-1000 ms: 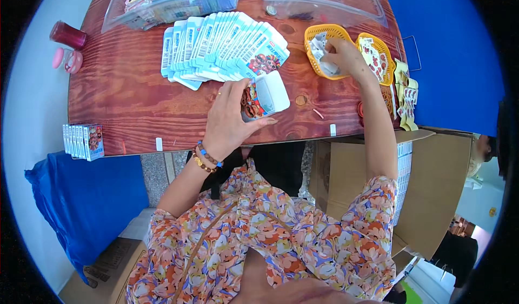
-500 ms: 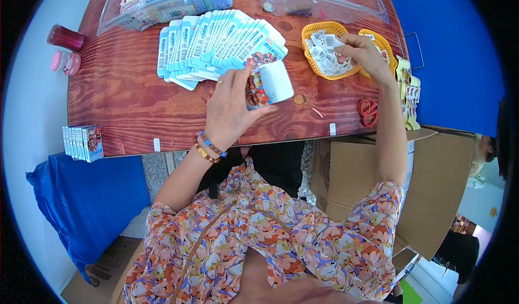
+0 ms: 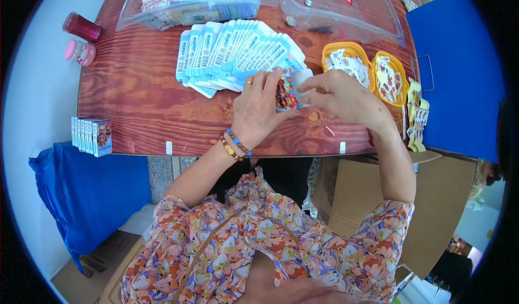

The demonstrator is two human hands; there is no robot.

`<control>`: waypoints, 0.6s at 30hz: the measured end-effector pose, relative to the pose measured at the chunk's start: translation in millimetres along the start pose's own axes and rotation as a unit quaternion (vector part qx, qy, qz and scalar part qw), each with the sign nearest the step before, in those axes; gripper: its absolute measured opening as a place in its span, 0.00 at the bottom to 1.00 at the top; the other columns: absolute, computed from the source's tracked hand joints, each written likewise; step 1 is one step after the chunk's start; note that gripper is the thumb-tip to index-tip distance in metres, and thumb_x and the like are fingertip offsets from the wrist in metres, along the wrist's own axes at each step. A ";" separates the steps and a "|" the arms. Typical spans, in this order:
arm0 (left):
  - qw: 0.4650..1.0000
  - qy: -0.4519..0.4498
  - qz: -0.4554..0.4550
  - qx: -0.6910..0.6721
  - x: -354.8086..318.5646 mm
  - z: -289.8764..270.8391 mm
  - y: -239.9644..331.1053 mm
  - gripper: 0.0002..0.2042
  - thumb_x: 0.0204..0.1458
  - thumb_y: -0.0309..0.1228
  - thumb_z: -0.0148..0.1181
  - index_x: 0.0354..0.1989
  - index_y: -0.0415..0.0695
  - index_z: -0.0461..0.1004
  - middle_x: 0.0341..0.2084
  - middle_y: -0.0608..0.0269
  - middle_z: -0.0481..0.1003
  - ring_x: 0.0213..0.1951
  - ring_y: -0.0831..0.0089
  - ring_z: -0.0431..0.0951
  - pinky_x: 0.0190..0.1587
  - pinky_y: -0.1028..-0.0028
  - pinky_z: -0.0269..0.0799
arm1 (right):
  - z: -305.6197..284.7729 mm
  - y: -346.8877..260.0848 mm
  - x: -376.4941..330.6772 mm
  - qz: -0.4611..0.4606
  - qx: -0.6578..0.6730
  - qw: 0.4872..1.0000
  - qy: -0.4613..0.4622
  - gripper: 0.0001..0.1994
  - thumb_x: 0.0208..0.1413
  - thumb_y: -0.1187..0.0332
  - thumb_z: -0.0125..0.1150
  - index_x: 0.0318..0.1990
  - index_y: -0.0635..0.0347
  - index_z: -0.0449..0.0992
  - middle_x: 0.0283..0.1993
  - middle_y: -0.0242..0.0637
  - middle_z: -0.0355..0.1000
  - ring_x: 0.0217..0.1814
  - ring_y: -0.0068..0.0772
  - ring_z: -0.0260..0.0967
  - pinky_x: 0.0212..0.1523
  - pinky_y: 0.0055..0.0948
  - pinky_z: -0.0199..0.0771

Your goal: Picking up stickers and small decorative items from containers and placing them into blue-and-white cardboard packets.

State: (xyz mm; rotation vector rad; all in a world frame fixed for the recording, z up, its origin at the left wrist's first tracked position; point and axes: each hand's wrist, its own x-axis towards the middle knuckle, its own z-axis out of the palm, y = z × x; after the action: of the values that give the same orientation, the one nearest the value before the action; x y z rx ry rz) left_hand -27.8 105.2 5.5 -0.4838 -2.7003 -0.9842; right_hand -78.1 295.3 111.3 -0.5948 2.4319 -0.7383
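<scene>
My left hand [image 3: 255, 106] is wrapped round a small printed box [image 3: 285, 92] with colourful cartoon artwork, its white flap [image 3: 303, 79] standing open at the right end. Bent fingers of my right hand [image 3: 346, 96] reach to that open end; they look pinched together, but whatever they hold is hidden. Behind the box lies a fan of flat blue-and-white cartons [image 3: 230, 52]. Just beyond my right hand is a yellow basket [image 3: 341, 45] of small white packets. Beside it stands a second yellow basket [image 3: 404, 85] holding white pieces with reddish prints.
Clear plastic bins [image 3: 216, 13] line the table's far side, one full of colourful packets. A row of finished-looking small boxes [image 3: 94, 137] stands at the front left edge. Dark red [image 3: 82, 27] and pink jars [image 3: 85, 55] sit at the left. Yellow strips [image 3: 416, 114] hang at the right edge.
My right hand has come left from the yellow basket to the box's open end. The left hand still holds the box. The whole view has shifted slightly.
</scene>
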 end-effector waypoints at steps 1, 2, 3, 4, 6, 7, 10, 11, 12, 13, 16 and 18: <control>1.000 0.000 -0.007 -0.006 0.6 -2.2 -3.5 0.42 0.34 0.43 0.79 0.60 0.44 0.65 0.45 0.55 0.69 0.47 0.54 0.73 0.43 0.60 0.76 | -5.8 -4.4 0.0 0.018 0.040 0.999 0.001 0.11 0.59 0.69 0.60 0.39 0.70 0.80 0.26 0.36 0.77 0.26 0.20 0.70 0.29 0.25 0.70; 1.000 0.002 -0.007 -0.008 2.5 -3.7 -3.5 0.42 0.34 0.43 0.79 0.60 0.44 0.65 0.45 0.55 0.69 0.47 0.54 0.73 0.43 0.60 0.76 | -10.7 -7.6 0.5 0.040 0.080 0.996 0.003 0.11 0.61 0.69 0.59 0.39 0.70 0.80 0.27 0.35 0.77 0.26 0.20 0.70 0.29 0.25 0.71; 1.000 0.001 -0.015 -0.016 4.9 -5.9 -3.3 0.41 0.35 0.44 0.78 0.60 0.44 0.65 0.45 0.54 0.69 0.47 0.54 0.73 0.43 0.60 0.76 | -13.4 -1.1 4.4 0.044 0.123 0.991 0.002 0.11 0.62 0.68 0.59 0.39 0.71 0.80 0.26 0.32 0.76 0.25 0.17 0.69 0.26 0.22 0.70; 0.999 0.001 -0.024 -0.024 6.7 -7.4 -3.8 0.41 0.35 0.46 0.78 0.60 0.44 0.65 0.45 0.54 0.69 0.48 0.54 0.73 0.43 0.60 0.76 | -16.5 7.8 9.8 0.044 0.120 0.992 0.002 0.11 0.62 0.68 0.59 0.39 0.71 0.80 0.26 0.32 0.76 0.25 0.17 0.69 0.26 0.22 0.70; 0.999 0.006 -0.022 -0.039 9.7 -7.0 -11.9 0.41 0.36 0.47 0.77 0.59 0.43 0.65 0.45 0.54 0.69 0.47 0.54 0.73 0.43 0.60 0.75 | -28.9 15.6 25.1 -0.055 0.149 0.986 0.057 0.09 0.62 0.69 0.60 0.39 0.69 0.80 0.25 0.28 0.74 0.23 0.14 0.67 0.22 0.20 0.66; 0.998 0.006 -0.023 -0.053 11.0 -7.6 -16.1 0.41 0.37 0.48 0.77 0.59 0.43 0.65 0.44 0.53 0.70 0.46 0.53 0.73 0.44 0.59 0.75 | -48.4 14.9 26.3 0.011 0.158 0.985 0.063 0.09 0.62 0.69 0.60 0.38 0.68 0.79 0.25 0.25 0.72 0.24 0.13 0.66 0.23 0.19 0.64; 0.992 0.015 0.022 -0.122 18.8 -6.3 -20.6 0.42 0.36 0.48 0.77 0.58 0.40 0.66 0.41 0.53 0.70 0.44 0.52 0.74 0.44 0.58 0.74 | -93.0 45.1 55.9 0.016 0.124 0.962 0.243 0.08 0.61 0.69 0.61 0.39 0.67 0.79 0.26 0.26 0.72 0.25 0.15 0.65 0.25 0.20 0.65; 0.988 -0.015 0.005 -0.154 16.9 -6.3 -23.5 0.42 0.37 0.48 0.78 0.59 0.38 0.66 0.44 0.51 0.71 0.45 0.50 0.75 0.46 0.58 0.74 | -103.2 58.8 74.4 0.011 0.123 0.962 0.243 0.08 0.61 0.69 0.61 0.39 0.67 0.79 0.26 0.26 0.72 0.25 0.15 0.65 0.25 0.20 0.65; 0.987 -0.012 0.010 -0.159 19.5 -5.4 -23.5 0.42 0.37 0.48 0.78 0.59 0.38 0.66 0.44 0.51 0.71 0.45 0.50 0.75 0.46 0.58 0.74 | -114.6 75.1 90.0 0.006 0.039 0.970 0.238 0.08 0.60 0.69 0.61 0.39 0.66 0.79 0.26 0.28 0.73 0.26 0.17 0.67 0.26 0.23 0.67; 0.981 -0.002 0.043 -0.187 21.2 -2.8 -24.4 0.42 0.37 0.47 0.78 0.60 0.38 0.66 0.46 0.50 0.72 0.46 0.50 0.75 0.47 0.58 0.74 | -122.1 93.1 107.2 0.002 -0.045 0.972 0.229 0.09 0.59 0.69 0.61 0.40 0.66 0.79 0.26 0.30 0.73 0.26 0.20 0.68 0.28 0.25 0.69; 0.969 -0.032 0.066 -0.235 14.3 3.5 -29.2 0.44 0.34 0.43 0.79 0.62 0.38 0.66 0.52 0.48 0.72 0.51 0.50 0.75 0.52 0.59 0.73 | -135.4 142.1 161.5 -0.001 -0.150 0.977 0.148 0.09 0.58 0.69 0.60 0.40 0.65 0.79 0.27 0.35 0.75 0.27 0.26 0.72 0.29 0.29 0.71; 0.956 -0.054 0.085 -0.276 9.7 8.1 -32.3 0.46 0.31 0.41 0.80 0.62 0.39 0.66 0.51 0.48 0.72 0.52 0.50 0.75 0.54 0.58 0.72 | -138.4 147.3 189.4 0.004 -0.163 0.981 0.107 0.09 0.58 0.69 0.60 0.40 0.66 0.78 0.27 0.37 0.75 0.28 0.28 0.73 0.31 0.31 0.73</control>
State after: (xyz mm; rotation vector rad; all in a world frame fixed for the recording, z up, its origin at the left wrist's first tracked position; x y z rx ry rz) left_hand -49.7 89.5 -16.2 -0.8723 -2.3854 -1.7029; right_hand -342.1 356.3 54.0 -0.6575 2.7804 -0.4175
